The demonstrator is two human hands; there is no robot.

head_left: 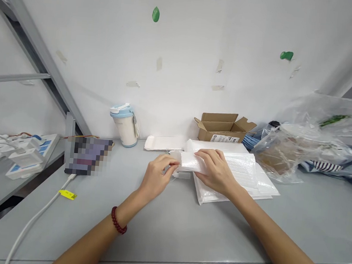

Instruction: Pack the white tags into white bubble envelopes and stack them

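Observation:
A small white bubble-wrap packet (189,162) is held between my two hands. My right hand (216,169) wraps around its right part, thumb below and fingers on top. With thumb and forefinger, my left hand (158,175) pinches the left end; the fingertips partly cover that edge. Just below the packet, a small white piece (183,175) with a thin loop of cord beside it shows on the table. Beneath and behind my right hand lies a stack of white bubble-wrap sheets or bags (240,171). Whatever may be inside the packet is hidden.
At the back stand a blue-lidded cup (125,127), a flat white tray (164,143) and an open cardboard box (223,128). Clear plastic bags (289,151) lie right. A pixelated phone-like device (88,156) with a white cable (42,214) and power strips (33,159) are left.

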